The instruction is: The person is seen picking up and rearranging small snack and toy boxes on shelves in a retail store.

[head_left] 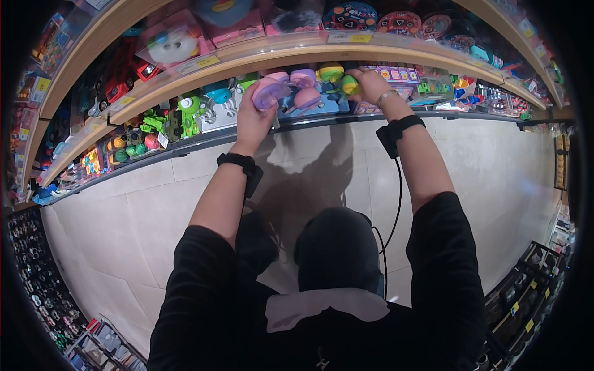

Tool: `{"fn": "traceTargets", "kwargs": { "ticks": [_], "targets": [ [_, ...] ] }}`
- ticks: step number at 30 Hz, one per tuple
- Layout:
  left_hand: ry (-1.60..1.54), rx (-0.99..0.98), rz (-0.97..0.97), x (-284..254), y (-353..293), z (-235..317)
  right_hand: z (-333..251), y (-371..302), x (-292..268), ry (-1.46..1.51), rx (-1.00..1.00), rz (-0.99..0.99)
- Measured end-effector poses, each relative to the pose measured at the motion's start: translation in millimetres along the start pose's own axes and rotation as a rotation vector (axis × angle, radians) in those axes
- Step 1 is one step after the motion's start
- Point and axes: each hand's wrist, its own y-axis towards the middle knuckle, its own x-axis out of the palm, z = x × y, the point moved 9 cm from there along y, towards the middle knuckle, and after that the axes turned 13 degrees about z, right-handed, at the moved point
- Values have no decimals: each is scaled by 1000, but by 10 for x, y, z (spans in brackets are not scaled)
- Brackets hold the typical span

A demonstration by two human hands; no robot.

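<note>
My left hand [252, 117] grips a pink round-wheeled toy [270, 93] at the front of a low wooden shelf [204, 79]. My right hand [369, 85] reaches to the same shelf and closes on a yellow-and-green toy [348, 84] beside it. Between them sit more pink toys [303, 79] and another yellow-green one [331, 72] on a blue box [322, 105]. Both wrists wear black straps, and a cable runs down from the right one.
Curved wooden shelves hold many packaged toys: green figures [179, 117] to the left, red cars [120, 80] higher up, round colourful toys [349, 15] on the upper shelf. Pale tiled floor [482, 185] lies below. Low racks of goods stand at lower left [37, 278] and lower right [526, 290].
</note>
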Motion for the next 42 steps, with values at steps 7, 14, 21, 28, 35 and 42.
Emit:
{"fn": "traceTargets", "kwargs": {
  "ticks": [7,14,21,28,35,42],
  "targets": [
    [-123,-160,-24,124,7,-207,-39,0,334,-114,-30,-227],
    [-34,64,-58,288,27,-342,-65,-31,462,-157,5,-263],
    [-131,134,-69,409,-60,-340,-36,-3,477,-169,39,-304],
    [-49,39,-226,479,-188,-445,-99,8,419,-184,23,-269],
    [315,109,-391,537,-130,-331,-15,-144,460,-173,56,-195],
    [310,-11,-554,15,41,58,-1176,-140,-1090,60,-163,350]
  ]
}}
